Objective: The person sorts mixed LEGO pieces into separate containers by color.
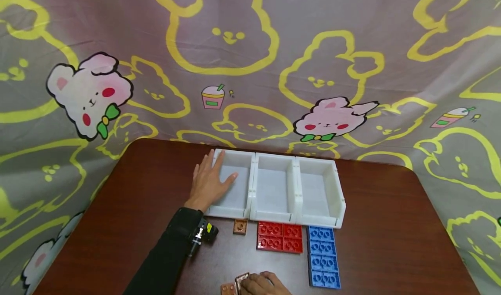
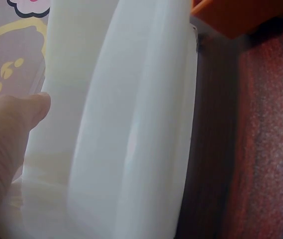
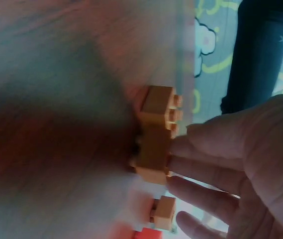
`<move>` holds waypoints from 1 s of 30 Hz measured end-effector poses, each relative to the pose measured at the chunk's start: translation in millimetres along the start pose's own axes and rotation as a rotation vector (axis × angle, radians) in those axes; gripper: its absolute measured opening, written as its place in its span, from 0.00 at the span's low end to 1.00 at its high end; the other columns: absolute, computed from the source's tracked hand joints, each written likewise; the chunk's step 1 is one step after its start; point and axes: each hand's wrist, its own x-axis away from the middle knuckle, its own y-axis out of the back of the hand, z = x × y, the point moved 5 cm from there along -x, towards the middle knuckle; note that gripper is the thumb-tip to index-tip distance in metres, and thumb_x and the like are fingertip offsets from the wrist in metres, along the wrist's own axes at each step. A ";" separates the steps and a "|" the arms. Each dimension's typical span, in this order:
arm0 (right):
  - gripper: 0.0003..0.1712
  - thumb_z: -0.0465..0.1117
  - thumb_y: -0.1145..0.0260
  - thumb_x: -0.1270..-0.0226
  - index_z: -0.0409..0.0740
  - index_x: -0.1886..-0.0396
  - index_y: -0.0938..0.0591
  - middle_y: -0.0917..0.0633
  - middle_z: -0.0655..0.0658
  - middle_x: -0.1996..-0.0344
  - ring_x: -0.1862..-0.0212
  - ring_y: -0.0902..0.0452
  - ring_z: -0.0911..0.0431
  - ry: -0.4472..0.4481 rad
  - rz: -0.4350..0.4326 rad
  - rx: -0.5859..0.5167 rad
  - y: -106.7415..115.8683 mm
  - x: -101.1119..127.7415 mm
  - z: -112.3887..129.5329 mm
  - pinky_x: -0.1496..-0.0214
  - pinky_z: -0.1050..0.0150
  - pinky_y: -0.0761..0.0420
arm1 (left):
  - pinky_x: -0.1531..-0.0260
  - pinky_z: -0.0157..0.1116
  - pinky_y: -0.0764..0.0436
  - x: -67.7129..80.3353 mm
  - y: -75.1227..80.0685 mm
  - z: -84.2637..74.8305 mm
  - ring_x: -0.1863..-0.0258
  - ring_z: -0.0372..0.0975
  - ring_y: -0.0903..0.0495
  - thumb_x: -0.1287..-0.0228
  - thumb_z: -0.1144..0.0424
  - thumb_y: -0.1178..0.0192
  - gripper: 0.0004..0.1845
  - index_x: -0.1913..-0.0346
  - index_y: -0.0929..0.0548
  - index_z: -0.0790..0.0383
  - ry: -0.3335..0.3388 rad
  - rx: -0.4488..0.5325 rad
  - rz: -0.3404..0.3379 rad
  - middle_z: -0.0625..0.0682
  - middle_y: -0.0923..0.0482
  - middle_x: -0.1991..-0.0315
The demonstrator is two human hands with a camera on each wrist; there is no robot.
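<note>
My right hand (image 1: 261, 285) seems to pinch a light, stiff orange brick (image 3: 157, 134) by its sides at the table's (image 1: 391, 225) near edge, while my left hand (image 1: 209, 180) rests flat on the leftmost white bin (image 1: 235, 186).

My left hand (image 1: 209, 183) rests on a smooth, glossy white plastic bin (image 1: 232, 186). The table (image 1: 372, 225) looks like polished dark wood. My right hand (image 3: 240, 169) touches a matt orange plastic brick (image 3: 157, 134).

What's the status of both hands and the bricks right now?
Left hand flat on the left white bin, fingers straight. Right hand fingers tipping up an orange brick. Red bricks, blue bricks untouched, nothing blocking.
</note>
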 end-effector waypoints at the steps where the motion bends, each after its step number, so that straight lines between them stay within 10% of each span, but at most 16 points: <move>1: 0.22 0.59 0.39 0.31 0.51 0.49 0.16 0.18 0.56 0.52 0.49 0.25 0.63 -0.012 0.007 0.010 -2.3 -0.8 -0.8 0.49 0.65 0.26 | 0.32 0.58 0.55 0.2 -0.5 0.3 0.25 0.54 0.57 0.34 0.39 0.43 0.45 0.22 0.49 0.54 0.000 0.001 0.004 0.60 0.58 0.23; 13: 0.45 0.76 0.54 0.36 0.42 0.46 0.17 0.21 0.48 0.53 0.50 0.26 0.55 -0.203 0.002 0.116 -7.8 -38.6 -16.7 0.47 0.60 0.25 | 0.32 0.58 0.54 1.3 -1.6 2.3 0.25 0.54 0.58 0.34 0.39 0.43 0.46 0.22 0.49 0.54 -0.009 -0.013 -0.007 0.60 0.58 0.23; 20: 0.31 0.51 0.32 0.47 0.38 0.46 0.18 0.20 0.44 0.52 0.49 0.25 0.53 -0.217 -0.084 0.198 -7.6 -54.7 -21.3 0.46 0.59 0.26 | 0.32 0.58 0.53 1.2 -2.1 1.6 0.25 0.54 0.57 0.34 0.39 0.43 0.45 0.22 0.49 0.54 -0.014 -0.008 -0.013 0.60 0.58 0.23; 30: 0.36 0.42 0.28 0.57 0.36 0.43 0.20 0.21 0.43 0.49 0.48 0.26 0.52 -0.272 -0.032 0.155 -7.0 -55.4 -27.8 0.45 0.56 0.27 | 0.32 0.58 0.53 1.2 -1.3 1.9 0.25 0.54 0.57 0.34 0.39 0.43 0.45 0.22 0.49 0.54 -0.017 0.004 -0.014 0.60 0.58 0.23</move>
